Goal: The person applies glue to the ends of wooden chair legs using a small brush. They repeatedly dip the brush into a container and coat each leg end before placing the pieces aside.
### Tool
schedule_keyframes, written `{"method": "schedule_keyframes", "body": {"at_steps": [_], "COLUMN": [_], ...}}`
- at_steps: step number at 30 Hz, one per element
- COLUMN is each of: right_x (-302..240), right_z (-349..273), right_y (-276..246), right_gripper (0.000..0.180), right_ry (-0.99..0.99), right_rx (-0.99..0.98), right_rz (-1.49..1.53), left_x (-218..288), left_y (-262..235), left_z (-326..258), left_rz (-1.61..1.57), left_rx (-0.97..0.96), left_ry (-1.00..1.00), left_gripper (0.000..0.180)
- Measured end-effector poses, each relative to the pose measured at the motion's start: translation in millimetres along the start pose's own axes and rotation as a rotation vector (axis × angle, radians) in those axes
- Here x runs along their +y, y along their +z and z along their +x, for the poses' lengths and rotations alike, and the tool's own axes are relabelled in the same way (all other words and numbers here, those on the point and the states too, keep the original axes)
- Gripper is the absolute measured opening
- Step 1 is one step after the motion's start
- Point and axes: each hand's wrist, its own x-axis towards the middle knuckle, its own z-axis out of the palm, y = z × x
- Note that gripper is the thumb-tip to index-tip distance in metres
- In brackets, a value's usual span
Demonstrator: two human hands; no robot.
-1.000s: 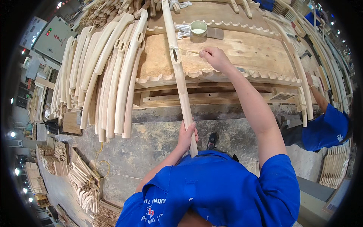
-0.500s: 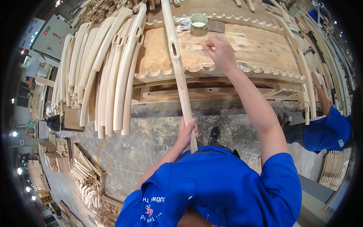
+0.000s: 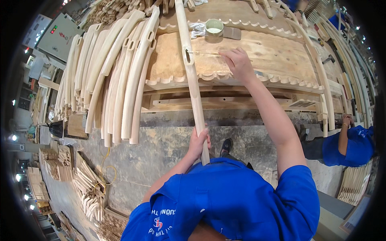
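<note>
A long pale wooden rail slants from my waist up across the workbench, with an oval slot cut through its upper part. Low on the rail, my left hand is wrapped round it close to its near end. My right hand, fingers pinched, holds a thin stick out to the left. The stick's tip meets the rail at the slot's upper edge; whether it goes inside is too small to tell. Beyond my right hand, a green-rimmed cup with whitish contents stands on the bench.
Several curved slotted rails lean in a row at the left. The workbench has scalloped strips along it. A white cloth and a flat brownish block flank the cup. A co-worker in blue is at the right.
My right hand and the stick have moved slightly down, the tip staying by the slot's upper end. My left hand keeps its hold. At the right, the co-worker's arm has drawn back from the bench.
</note>
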Motion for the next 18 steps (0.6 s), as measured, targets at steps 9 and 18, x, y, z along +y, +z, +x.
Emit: {"method": "schedule_keyframes", "body": {"at_steps": [9, 18], "right_x": [-7, 47], "right_z": [-15, 98], "right_y": [-30, -33], "right_gripper": [0.02, 0.016], "right_ry": [-0.05, 0.272], "right_rx": [-0.03, -0.371], "right_rz": [-0.044, -0.754], "left_x": [-5, -10], "left_y": [-1, 2], "left_z": [0, 2], "left_rz": [-0.016, -0.002], "left_rx": [0.0, 0.023], "left_ry": [0.026, 0.053], "left_gripper": [0.035, 0.034]}}
